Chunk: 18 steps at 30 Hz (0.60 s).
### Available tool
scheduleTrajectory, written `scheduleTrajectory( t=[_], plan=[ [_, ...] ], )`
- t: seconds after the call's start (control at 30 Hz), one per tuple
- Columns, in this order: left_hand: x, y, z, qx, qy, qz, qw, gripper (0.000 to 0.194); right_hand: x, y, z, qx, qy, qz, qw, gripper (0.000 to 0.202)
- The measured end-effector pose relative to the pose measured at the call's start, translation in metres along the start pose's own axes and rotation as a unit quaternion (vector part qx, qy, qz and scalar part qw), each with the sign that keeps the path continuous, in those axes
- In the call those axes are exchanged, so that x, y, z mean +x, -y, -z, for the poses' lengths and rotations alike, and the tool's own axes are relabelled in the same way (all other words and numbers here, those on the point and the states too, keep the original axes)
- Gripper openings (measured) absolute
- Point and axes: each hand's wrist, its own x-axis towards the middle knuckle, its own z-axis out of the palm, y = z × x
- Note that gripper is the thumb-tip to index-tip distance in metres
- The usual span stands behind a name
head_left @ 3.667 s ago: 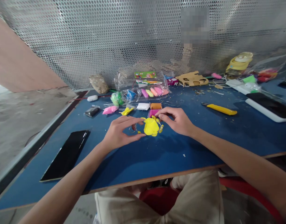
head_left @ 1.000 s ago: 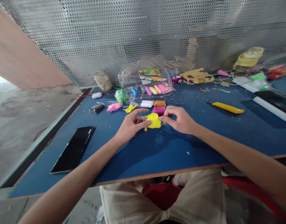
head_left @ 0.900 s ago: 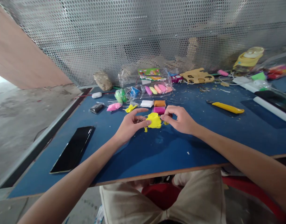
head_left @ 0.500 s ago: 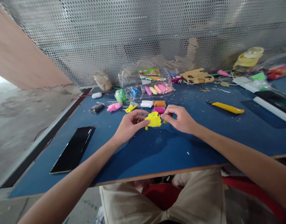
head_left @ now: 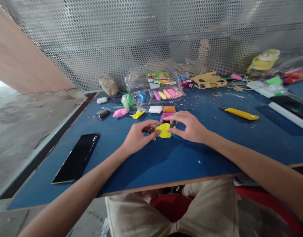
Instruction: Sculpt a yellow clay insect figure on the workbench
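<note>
A flattened lump of yellow modelling clay point(head_left: 164, 131), with thin twisted wire showing at its left side, is held just over the front middle of the blue table. My left hand point(head_left: 138, 136) is closed on its left edge, thumb on top. At the clay's right edge, my right hand point(head_left: 191, 127) has its thumb tip at the clay and its index finger raised apart from it. Right behind lie a magenta clay pack point(head_left: 166, 116), an orange pack point(head_left: 168, 109) and a white pack point(head_left: 155, 109). A small yellow clay piece in wrapping point(head_left: 138, 114) is to their left.
A black phone point(head_left: 75, 158) lies at the left, a yellow utility knife point(head_left: 240, 113) at the right. Pink point(head_left: 120, 113) and black clay packs point(head_left: 102, 114) sit left of the hands. A perforated metal screen point(head_left: 151, 36) borders the blue table point(head_left: 151, 174) at the back.
My right hand's fingers have spread from a pinch on the wire at the clay's right side. The yellow clay has shifted slightly down and to the right, still in my left hand.
</note>
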Motion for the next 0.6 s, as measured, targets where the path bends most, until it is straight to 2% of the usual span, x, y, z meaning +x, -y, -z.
scheduleTrajectory(
  t=[0.13,0.27,0.37,0.6],
  plan=[
    [-0.0005,-0.0030,0.0008,0.013,-0.001,0.007,1.000,0.029,-0.0018,0.0004,-0.0061,-0.061,-0.016,0.039,0.997,0.030],
    [-0.0005,-0.0047,0.0009,-0.013,-0.010,0.004,1.000,0.034,-0.0027,0.0000,-0.0087,-0.033,-0.030,0.033,0.998,0.021],
    [-0.0009,-0.0050,-0.0001,-0.013,-0.009,-0.008,1.000,0.030,-0.0024,0.0011,-0.0085,-0.012,-0.026,0.019,0.999,0.017],
    [-0.0028,-0.0062,0.0004,0.105,-0.055,-0.048,0.992,0.026,-0.0015,0.0038,-0.0088,-0.006,-0.039,0.019,0.999,0.015]
  ],
)
